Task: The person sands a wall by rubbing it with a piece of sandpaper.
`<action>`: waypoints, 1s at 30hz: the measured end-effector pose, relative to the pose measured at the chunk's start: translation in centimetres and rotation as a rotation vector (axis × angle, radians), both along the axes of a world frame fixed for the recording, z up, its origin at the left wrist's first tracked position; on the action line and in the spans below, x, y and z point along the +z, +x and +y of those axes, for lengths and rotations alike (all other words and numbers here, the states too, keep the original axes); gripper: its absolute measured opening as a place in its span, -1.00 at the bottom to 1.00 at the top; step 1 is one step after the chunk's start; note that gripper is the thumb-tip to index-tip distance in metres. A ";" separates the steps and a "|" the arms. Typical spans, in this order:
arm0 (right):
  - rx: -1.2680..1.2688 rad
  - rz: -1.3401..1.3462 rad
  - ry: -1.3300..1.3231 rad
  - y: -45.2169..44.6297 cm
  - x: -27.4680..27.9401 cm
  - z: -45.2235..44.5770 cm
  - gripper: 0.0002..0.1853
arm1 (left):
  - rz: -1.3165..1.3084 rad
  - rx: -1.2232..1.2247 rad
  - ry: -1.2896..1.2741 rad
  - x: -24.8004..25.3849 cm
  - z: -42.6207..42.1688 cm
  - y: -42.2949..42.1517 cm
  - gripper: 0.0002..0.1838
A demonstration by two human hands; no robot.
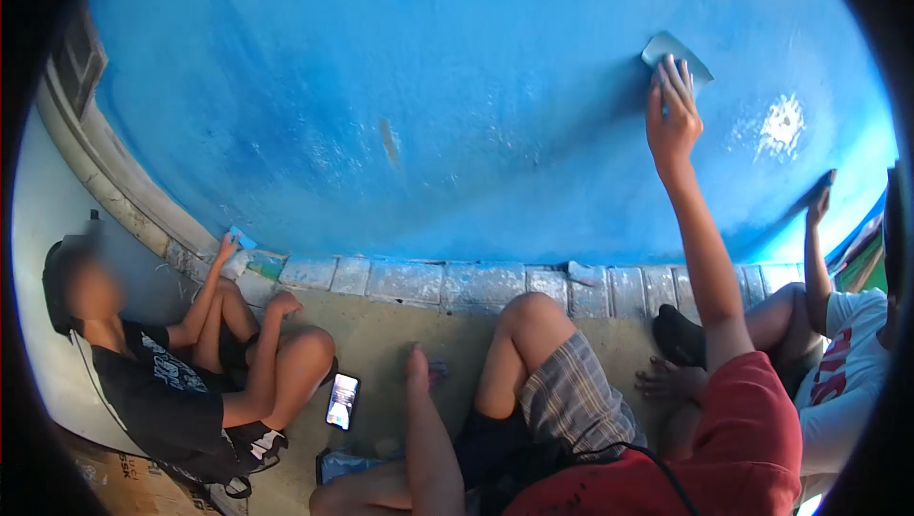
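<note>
While my right hand (pixel 676 111) reaches high above the brick strip (pixel 405 282), its fingers lie stretched out over a grey-blue sheet (pixel 681 51) and press it against the blue wall (pixel 457 88). That hand is mostly open, with the fingers only slightly apart, and the edges of the sheet show around them. Along the same wall, also above the strip, I see a bright white patch (pixel 782 126) to the right of the sheet. My left hand (pixel 417 364) is on my side of the strip, low over the floor (pixel 381 326); it is seen nearly edge-on, so I can't tell how far open it is or whether it has hold of anything. A phone (pixel 343 402) with its screen lit lies on the floor, on my side of the strip and to the left of my left hand. Near the strip's left end, a person in black (pixel 167 387) holds a small blue piece (pixel 242 238) to the wall. Past its right part, a person in a white shirt (pixel 843 364) reaches up with a dark piece (pixel 831 176) at the wall, their other hand (pixel 671 380) resting on the floor on my side of the strip.
</note>
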State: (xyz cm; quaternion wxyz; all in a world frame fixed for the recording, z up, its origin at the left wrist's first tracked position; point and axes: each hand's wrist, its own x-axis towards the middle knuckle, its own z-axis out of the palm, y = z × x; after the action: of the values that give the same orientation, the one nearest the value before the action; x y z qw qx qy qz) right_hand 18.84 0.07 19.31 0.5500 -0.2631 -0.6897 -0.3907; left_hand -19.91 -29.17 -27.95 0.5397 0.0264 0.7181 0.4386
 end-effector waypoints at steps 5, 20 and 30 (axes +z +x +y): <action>0.202 -0.522 -0.159 -1.8 -6.0 -0.3 -0.71 | -0.390 -0.152 0.007 6.8 -1.8 0.6 -0.19; -0.017 0.393 -0.022 1.3 -4.2 0.1 -0.78 | 0.086 0.070 -0.112 5.1 -1.3 5.2 -0.19; 0.051 0.144 -0.054 3.5 -9.5 1.3 -0.72 | 0.153 0.152 -0.032 4.9 -1.3 5.1 -0.13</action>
State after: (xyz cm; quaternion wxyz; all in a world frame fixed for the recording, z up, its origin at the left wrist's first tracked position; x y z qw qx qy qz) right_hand 22.38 1.39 9.85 0.6005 -0.2876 -0.6652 -0.3378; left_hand -14.81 -30.50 -23.09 0.4489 -0.0034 0.7640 0.4635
